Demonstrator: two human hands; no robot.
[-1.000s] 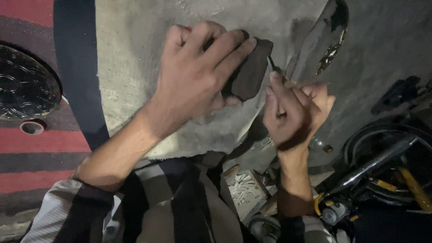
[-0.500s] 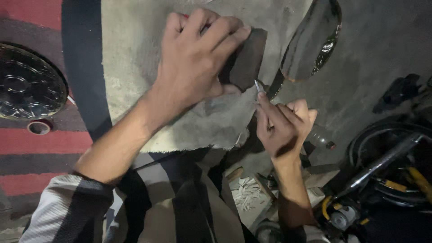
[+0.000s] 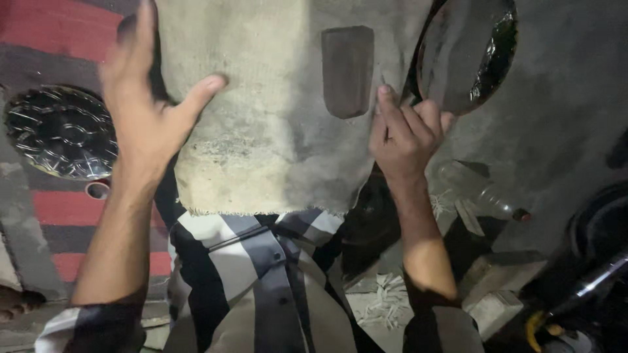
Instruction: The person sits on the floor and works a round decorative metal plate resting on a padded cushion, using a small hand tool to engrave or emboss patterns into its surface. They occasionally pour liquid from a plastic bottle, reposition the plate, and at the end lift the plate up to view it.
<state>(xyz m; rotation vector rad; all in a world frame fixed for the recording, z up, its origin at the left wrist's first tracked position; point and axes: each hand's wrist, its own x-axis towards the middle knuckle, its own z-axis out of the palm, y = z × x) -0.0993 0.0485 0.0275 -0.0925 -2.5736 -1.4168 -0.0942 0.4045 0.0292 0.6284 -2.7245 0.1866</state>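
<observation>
From where I watch, the big change is that my left hand (image 3: 147,108) has let go of the dark block (image 3: 347,70): half a second back it was clamped over that block, and now it hangs off to the left of it, fingers spread and holding nothing, blurred by motion. The block lies alone on the grey cloth (image 3: 261,131), near the cloth's upper right part, so I judge the pressing or rubbing on it has paused and its top face is bare for checking. My right hand (image 3: 407,134) has come up just right of the block's lower end, fingers curled loosely with the forefinger raised; earlier it pinched a thin tool, but now I cannot tell whether anything is in it. The block's long axis runs up and down in the head view, away from my body, its rounded end toward me. A dark round pan (image 3: 458,59) sits right of the block, a patterned metal disc (image 3: 62,134) far left.
</observation>
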